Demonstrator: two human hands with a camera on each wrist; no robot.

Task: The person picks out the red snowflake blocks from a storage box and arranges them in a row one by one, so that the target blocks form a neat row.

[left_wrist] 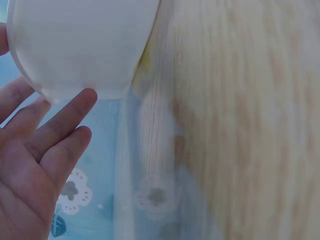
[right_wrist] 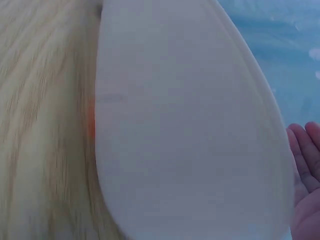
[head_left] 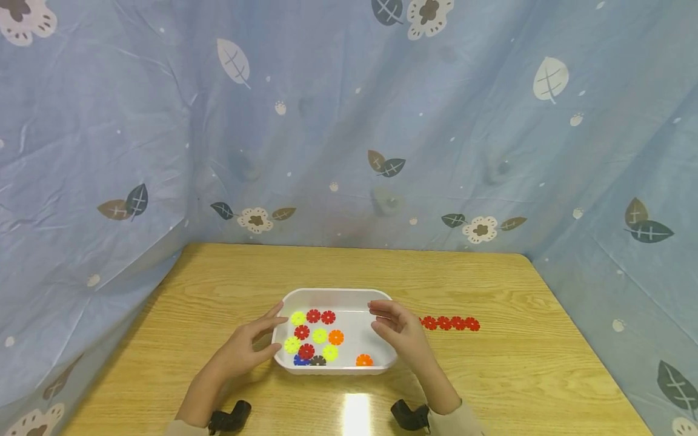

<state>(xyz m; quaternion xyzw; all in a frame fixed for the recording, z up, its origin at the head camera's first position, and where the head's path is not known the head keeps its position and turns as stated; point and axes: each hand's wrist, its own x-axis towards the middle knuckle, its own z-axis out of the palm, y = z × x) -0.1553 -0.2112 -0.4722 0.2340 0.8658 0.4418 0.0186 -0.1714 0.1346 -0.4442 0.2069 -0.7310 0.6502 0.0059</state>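
A white plastic tray [head_left: 357, 370] holds notched plastic discs: several red and yellow ones [head_left: 319, 335], two orange, a blue and a dark one. My left hand [head_left: 245, 346] is at the tray's left end, thumb and fingers spread, fingertips right at the rim. In the left wrist view its fingers reach up against the tray's outer wall [left_wrist: 80, 45]. Over the right rim stands my right hand [head_left: 405, 336], fingers lightly bent and overlapping the tray's corner. The right wrist view shows the tray's outer side [right_wrist: 185, 120] with relaxed fingers [right_wrist: 302, 150] beyond its edge.
To the right of the tray, a row of red notched discs [head_left: 451, 323] lies on the wooden table [head_left: 518, 375], its left end hidden behind my right hand. A blue patterned cloth [head_left: 327, 121] hangs around the table's back and sides.
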